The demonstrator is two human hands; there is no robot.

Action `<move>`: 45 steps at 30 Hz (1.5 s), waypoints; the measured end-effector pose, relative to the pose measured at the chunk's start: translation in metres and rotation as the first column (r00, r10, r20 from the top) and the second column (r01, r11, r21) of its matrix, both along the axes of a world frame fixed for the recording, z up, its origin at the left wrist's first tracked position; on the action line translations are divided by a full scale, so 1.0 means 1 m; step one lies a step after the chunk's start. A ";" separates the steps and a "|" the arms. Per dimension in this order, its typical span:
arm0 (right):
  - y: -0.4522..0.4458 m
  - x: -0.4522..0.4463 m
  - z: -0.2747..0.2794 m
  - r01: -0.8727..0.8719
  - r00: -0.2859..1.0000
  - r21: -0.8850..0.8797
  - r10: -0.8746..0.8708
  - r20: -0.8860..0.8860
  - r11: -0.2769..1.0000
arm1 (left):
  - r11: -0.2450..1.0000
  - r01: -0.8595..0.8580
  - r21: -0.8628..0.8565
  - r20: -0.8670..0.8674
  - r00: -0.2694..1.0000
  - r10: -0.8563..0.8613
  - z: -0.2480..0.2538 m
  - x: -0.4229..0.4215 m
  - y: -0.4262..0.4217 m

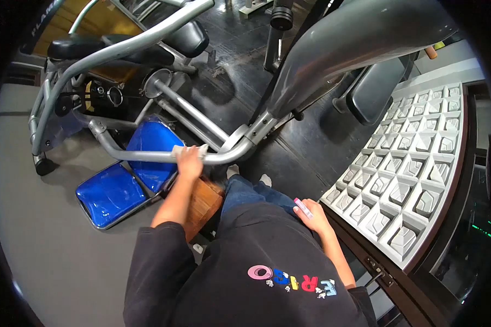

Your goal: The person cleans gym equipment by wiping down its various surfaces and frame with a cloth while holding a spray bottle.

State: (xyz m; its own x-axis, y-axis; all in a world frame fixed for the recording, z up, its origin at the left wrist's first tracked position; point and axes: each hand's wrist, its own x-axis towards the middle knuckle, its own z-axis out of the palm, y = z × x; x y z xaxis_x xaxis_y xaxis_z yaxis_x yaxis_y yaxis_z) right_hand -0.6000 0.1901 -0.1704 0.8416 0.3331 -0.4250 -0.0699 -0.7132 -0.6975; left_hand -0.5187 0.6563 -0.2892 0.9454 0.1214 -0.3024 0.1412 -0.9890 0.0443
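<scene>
My left hand [189,163] is closed on a pale cloth [204,151], pressing it against the silver curved bar [147,157] of an exercise machine. A little of the cloth sticks out on both sides of the fingers. Down by my thigh, my right hand [315,217] grips a small pink and white tube [302,209]; its lower part is hidden in the fingers. The tube is clear of the machine.
Beside the bar stands a blue padded chair [112,194], with a brown wooden box [204,204] nearer my legs. A large dark grey machine arm [333,54] hangs overhead right. Along the right side runs a white patterned panel [398,163]. Black padded gym equipment [373,92] stands ahead.
</scene>
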 end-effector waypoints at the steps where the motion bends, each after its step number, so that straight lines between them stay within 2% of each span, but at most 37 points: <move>1: 0.003 0.004 0.002 -0.013 1.000 0.019 0.013 -0.001 1.000 | 0.999 -0.035 -0.033 0.190 0.981 0.041 -0.022 -0.014 -0.025; 2: 0.005 0.010 0.004 -0.030 1.000 0.038 0.030 0.001 0.999 | 0.997 -0.032 -0.076 0.280 0.958 0.052 -0.016 -0.019 -0.058; 3: 0.010 0.014 0.007 -0.046 0.999 0.027 0.047 -0.027 0.999 | 0.974 0.017 -0.227 0.238 0.970 0.039 0.006 -0.014 -0.090; 5: 0.019 0.022 0.008 -0.088 0.996 0.033 0.088 -0.011 0.996 | 0.931 0.016 -0.365 0.403 0.904 0.143 0.000 -0.013 -0.155; 6: 0.023 0.025 0.008 -0.110 0.994 0.036 0.110 0.001 0.993 | 0.864 0.130 -0.486 0.451 0.884 0.121 0.009 -0.010 -0.176; 7: 0.027 0.029 0.009 -0.127 0.992 0.037 0.127 0.000 0.991 | 0.732 0.291 -0.616 0.415 0.910 -0.011 0.012 -0.007 -0.187; 8: 0.032 0.033 0.009 -0.148 0.989 0.038 0.148 0.001 0.988 | 0.526 0.286 -0.801 0.253 0.958 -0.136 0.017 -0.011 -0.199; 9: 0.035 0.035 0.009 -0.166 0.986 0.040 0.166 0.003 0.985 | 0.582 0.213 -0.784 0.100 0.970 -0.221 0.021 -0.022 -0.206; 10: 0.038 0.036 0.008 -0.176 0.984 0.042 0.176 0.003 0.983 | 0.602 0.137 -0.787 0.008 0.977 -0.212 0.020 -0.028 -0.210; 12: 0.044 0.041 0.006 -0.199 0.980 0.070 0.196 0.046 0.977 | 0.544 -0.229 -0.807 -0.343 0.932 -0.116 0.029 -0.036 -0.206; 16: 0.053 0.041 0.006 -0.157 0.985 0.085 0.150 0.088 0.984 | 0.485 -0.271 -0.831 -0.383 0.912 -0.146 0.014 -0.060 -0.155; 18: 0.055 0.035 0.006 -0.137 0.990 0.091 0.134 0.038 0.986 | 0.444 -0.360 -0.821 -0.415 0.909 -0.029 0.002 -0.074 -0.129; 22: 0.058 0.026 0.000 -0.151 0.988 0.103 0.149 0.028 0.983 | 0.515 -0.416 -0.750 -0.470 0.882 0.028 -0.003 -0.071 -0.113; 24: 0.059 0.023 0.000 -0.148 0.989 0.080 0.147 0.007 0.986 | 0.211 -0.658 -0.723 -0.589 0.747 0.308 -0.031 -0.076 -0.120; 25: 0.059 0.021 0.000 -0.144 0.990 0.078 0.143 0.009 0.987 | 0.098 -0.693 -0.714 -0.635 0.701 0.326 -0.045 -0.079 -0.122; 26: 0.058 0.019 0.000 -0.141 0.990 0.075 0.141 0.011 0.987 | 0.093 -0.693 -0.715 -0.638 0.700 0.320 -0.058 -0.083 -0.125; 28: 0.056 0.017 0.006 -0.137 0.990 0.051 0.138 -0.007 0.989 | -0.444 -0.757 -0.479 -0.878 0.421 0.230 -0.078 -0.090 -0.133; 29: 0.054 0.017 0.008 -0.132 0.991 0.038 0.133 -0.024 0.991 | -0.565 -0.705 -0.430 -0.889 0.440 0.127 -0.076 -0.093 -0.136; 30: 0.050 0.015 0.007 -0.134 0.991 0.030 0.135 -0.023 0.991 | -0.570 -0.702 -0.427 -0.889 0.442 0.121 -0.076 -0.092 -0.139; 32: 0.043 0.011 0.005 -0.128 0.992 0.030 0.129 -0.017 0.991 | -0.771 -0.568 -0.288 -0.916 0.397 0.050 -0.073 -0.091 -0.144; 34: 0.037 0.006 0.007 -0.129 0.991 0.004 0.129 -0.022 0.992 | -0.793 -0.558 -0.246 -0.936 0.348 0.045 -0.070 -0.088 -0.144; 37: 0.033 0.003 0.007 -0.121 0.992 0.007 0.121 -0.020 0.993 | -0.890 -0.424 -0.170 -0.943 0.332 0.022 -0.065 -0.067 -0.139; 38: 0.031 0.002 0.005 -0.130 0.992 0.007 0.130 -0.008 0.992 | -0.916 -0.356 -0.185 -0.910 0.413 0.023 -0.077 -0.061 -0.133; 40: 0.033 0.003 0.003 -0.142 0.990 0.012 0.142 0.007 0.990 | -0.961 -0.138 -0.238 -0.873 0.465 0.149 -0.081 -0.040 -0.115; 42: 0.036 0.004 0.005 -0.135 0.991 0.011 0.135 0.014 0.991 | -0.996 -0.018 -0.086 -0.952 0.297 0.077 -0.059 -0.019 -0.101; 43: 0.039 0.004 0.007 -0.134 0.991 0.013 0.134 0.016 0.991 | -0.997 0.052 -0.049 -0.971 0.233 0.060 -0.025 -0.010 -0.097; 45: 0.045 0.007 0.012 -0.117 0.993 0.013 0.117 0.004 0.993 | -0.990 0.060 -0.125 -0.957 0.256 0.136 -0.044 -0.010 -0.073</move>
